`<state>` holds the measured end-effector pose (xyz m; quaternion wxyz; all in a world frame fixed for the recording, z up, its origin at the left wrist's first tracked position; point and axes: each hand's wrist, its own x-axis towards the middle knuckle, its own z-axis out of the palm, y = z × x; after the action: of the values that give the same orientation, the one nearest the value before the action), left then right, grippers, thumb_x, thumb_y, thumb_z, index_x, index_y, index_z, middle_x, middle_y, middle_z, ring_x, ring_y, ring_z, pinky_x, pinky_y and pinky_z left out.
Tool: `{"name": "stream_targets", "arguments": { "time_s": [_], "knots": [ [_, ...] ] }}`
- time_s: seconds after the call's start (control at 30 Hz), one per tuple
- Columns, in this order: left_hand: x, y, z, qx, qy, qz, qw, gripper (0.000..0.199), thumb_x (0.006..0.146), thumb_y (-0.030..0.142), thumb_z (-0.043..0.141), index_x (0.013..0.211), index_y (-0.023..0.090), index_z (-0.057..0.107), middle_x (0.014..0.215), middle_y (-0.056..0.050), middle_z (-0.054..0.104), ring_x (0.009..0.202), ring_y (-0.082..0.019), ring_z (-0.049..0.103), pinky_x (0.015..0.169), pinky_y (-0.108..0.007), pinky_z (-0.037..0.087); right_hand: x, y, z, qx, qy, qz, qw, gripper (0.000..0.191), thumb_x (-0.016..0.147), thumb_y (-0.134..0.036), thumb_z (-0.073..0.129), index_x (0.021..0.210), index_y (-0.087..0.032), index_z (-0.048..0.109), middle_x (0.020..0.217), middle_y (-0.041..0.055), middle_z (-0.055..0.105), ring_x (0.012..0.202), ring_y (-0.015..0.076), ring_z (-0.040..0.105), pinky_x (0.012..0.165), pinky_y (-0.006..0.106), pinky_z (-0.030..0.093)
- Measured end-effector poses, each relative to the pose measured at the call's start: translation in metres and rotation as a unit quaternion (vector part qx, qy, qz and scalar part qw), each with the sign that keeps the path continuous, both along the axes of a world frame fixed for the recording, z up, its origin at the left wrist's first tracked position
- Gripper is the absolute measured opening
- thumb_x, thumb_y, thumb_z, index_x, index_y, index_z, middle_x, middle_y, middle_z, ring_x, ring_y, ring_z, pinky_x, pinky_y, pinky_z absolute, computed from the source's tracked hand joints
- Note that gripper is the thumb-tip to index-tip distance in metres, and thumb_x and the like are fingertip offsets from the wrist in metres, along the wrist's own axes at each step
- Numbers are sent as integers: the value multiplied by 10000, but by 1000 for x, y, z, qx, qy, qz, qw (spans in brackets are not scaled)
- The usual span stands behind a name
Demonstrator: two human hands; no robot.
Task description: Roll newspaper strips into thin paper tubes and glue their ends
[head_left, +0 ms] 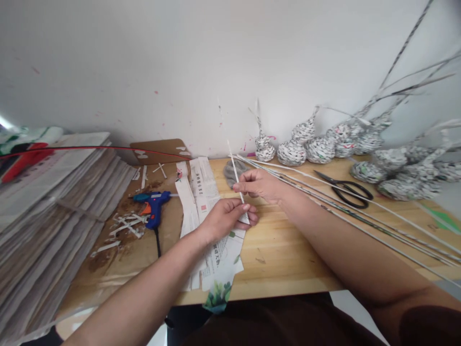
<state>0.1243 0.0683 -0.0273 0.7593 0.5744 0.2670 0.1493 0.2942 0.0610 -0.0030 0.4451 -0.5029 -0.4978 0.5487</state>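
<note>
A thin white rolled paper tube (pixel 232 156) slants up from my hands toward the wall. Its faint, narrow upper end shows poorly against the white. My left hand (pixel 225 216) is closed round its wider lower end, thumb on top, where a flap of paper shows. Just above, my right hand (pixel 259 185) pinches the tube between thumb and fingers. Beneath my left hand lie printed newspaper strips (pixel 200 182), one with green plant pictures (pixel 219 290) at the table's front edge. Behind the hands is a round grey cloth-like thing (pixel 230 173), partly covered.
Long paper rods (pixel 345 211) lie under my right forearm, near black-handled scissors (pixel 347 192). Woven paper gourd shapes (pixel 291 153) line the wall. At left are a blue glue gun (pixel 154 209) on stained cardboard (pixel 169 235), paper scraps (pixel 129 223) and a tall newspaper stack (pixel 65 216).
</note>
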Motion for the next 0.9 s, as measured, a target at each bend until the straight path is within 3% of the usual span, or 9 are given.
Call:
{"name": "stream_targets", "arguments": {
  "time_s": [0.1, 0.2, 0.27, 0.4, 0.53, 0.7, 0.83, 0.9],
  "knots": [
    [0, -1, 0, 2, 2, -1, 1000, 374, 809, 459, 625, 928, 106, 666, 857, -110, 700, 815, -178, 667, 720, -302, 547, 0, 0, 0, 13, 24, -29, 999, 386, 636, -482, 771, 622, -143, 588, 533, -47, 469, 466, 48, 322, 414, 213, 177],
    [0, -1, -1, 7, 0, -3, 1000, 382, 819, 466, 610, 935, 106, 668, 852, -112, 701, 818, -183, 670, 728, -316, 551, 1, 0, 3, 5, 62, 17, 998, 380, 689, -499, 727, 782, -131, 695, 723, 36, 611, 571, 79, 440, 413, 211, 193],
    [-1, -2, -2, 10, -2, -12, 1000, 395, 828, 472, 596, 951, 104, 667, 864, -119, 702, 823, -189, 673, 742, -333, 554, 1, 1, 4, 4, 84, 7, 996, 352, 671, -464, 752, 779, -133, 704, 812, 58, 641, 597, 80, 457, 412, 206, 196],
    [-2, -2, -2, 9, 3, -26, 1000, 418, 830, 492, 585, 976, 108, 666, 885, -125, 706, 810, -184, 677, 748, -335, 553, 1, 2, 3, -7, 102, -62, 993, 338, 638, -448, 783, 672, -134, 663, 628, 2, 559, 502, 55, 379, 395, 206, 146],
    [-2, -2, -2, 11, 6, -24, 1000, 422, 828, 497, 585, 973, 110, 667, 891, -130, 708, 811, -188, 679, 733, -328, 552, 2, 1, 4, -13, 100, 2, 995, 351, 689, -459, 748, 816, -133, 715, 678, 20, 580, 543, 67, 419, 394, 198, 187],
    [-2, -2, -2, 12, 3, -34, 999, 386, 850, 465, 571, 979, 113, 663, 907, -125, 705, 839, -188, 676, 748, -325, 547, 3, 0, 5, -16, 128, -45, 991, 318, 630, -416, 803, 677, -134, 666, 686, 15, 576, 540, 58, 412, 390, 190, 170],
    [-2, -3, 0, 10, 1, -27, 1000, 379, 853, 456, 569, 961, 106, 665, 870, -114, 700, 831, -185, 674, 743, -320, 548, 5, 0, 6, -4, 101, 11, 995, 315, 675, -421, 771, 786, -133, 708, 741, 35, 601, 587, 71, 453, 406, 190, 203],
    [-2, -3, 0, 8, 0, -28, 1000, 383, 842, 459, 583, 965, 107, 666, 870, -113, 699, 831, -183, 672, 744, -318, 548, 4, 1, 6, 1, 87, -1, 996, 303, 654, -405, 789, 733, -130, 691, 726, 33, 606, 568, 67, 443, 408, 196, 201]
  ]
}}
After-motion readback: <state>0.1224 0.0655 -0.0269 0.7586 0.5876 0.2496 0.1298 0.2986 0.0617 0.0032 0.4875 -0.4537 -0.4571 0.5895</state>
